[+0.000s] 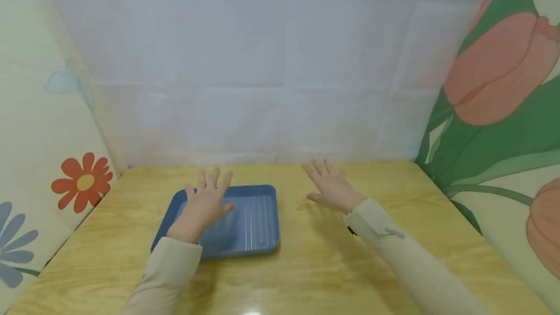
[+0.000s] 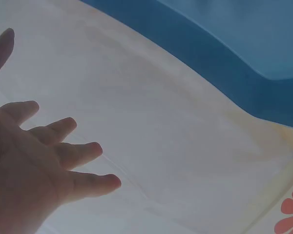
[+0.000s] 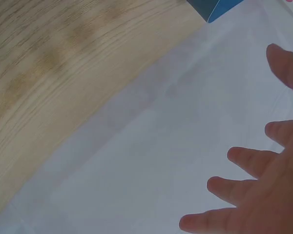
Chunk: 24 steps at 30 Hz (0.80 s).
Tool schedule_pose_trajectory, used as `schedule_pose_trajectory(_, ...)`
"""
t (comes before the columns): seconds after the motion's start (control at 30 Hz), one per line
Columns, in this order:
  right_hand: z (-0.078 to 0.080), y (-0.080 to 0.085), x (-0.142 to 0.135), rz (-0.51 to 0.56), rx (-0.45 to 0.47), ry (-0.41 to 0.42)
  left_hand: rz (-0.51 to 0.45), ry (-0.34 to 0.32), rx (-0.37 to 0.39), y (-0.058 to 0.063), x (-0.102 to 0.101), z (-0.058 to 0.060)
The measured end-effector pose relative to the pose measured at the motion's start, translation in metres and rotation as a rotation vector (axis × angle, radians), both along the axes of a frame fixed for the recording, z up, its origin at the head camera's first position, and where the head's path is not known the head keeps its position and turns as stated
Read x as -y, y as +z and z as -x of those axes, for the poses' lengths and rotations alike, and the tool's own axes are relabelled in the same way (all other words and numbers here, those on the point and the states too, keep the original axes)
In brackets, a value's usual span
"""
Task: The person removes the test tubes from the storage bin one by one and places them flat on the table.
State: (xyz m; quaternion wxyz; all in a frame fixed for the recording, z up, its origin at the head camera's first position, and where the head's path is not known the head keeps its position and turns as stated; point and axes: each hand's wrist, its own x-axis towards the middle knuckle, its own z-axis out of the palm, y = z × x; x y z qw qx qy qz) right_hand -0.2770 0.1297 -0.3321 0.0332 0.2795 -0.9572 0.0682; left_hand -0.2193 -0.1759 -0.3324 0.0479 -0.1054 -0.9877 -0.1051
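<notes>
A blue tray (image 1: 240,252) lies on the left half of the wooden tabletop (image 1: 315,276), set in from the left edge and short of the far edge. It is a rectangle with rounded corners and low, smooth walls; its floor is paler than the rim and slightly shiny, and straight ridges run front to back across the right part of it. The left hand (image 1: 202,210) is held over the tray's left side, palm down, fingers straight and spread, hiding part of the floor. The right hand (image 1: 332,189) hangs above the tabletop to the right of the tray, well apart from it, its fingers likewise stretched and fanned; neither hand holds anything. A white sheet (image 1: 284,62) rises behind the far edge.
</notes>
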Motion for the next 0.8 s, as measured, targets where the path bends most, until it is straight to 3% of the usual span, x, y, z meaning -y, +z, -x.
schedule_pose_trajectory(0.43, -0.004, 0.000, -0.004, 0.032, -0.033, 0.024, 0.033, 0.002, -0.013, 0.005, 0.009, -0.004)
schedule_pose_trajectory(0.8, -0.002, 0.000, -0.010, 0.034, -0.107, 0.003, -0.004, 0.012, -0.019, -0.002, 0.036, -0.007)
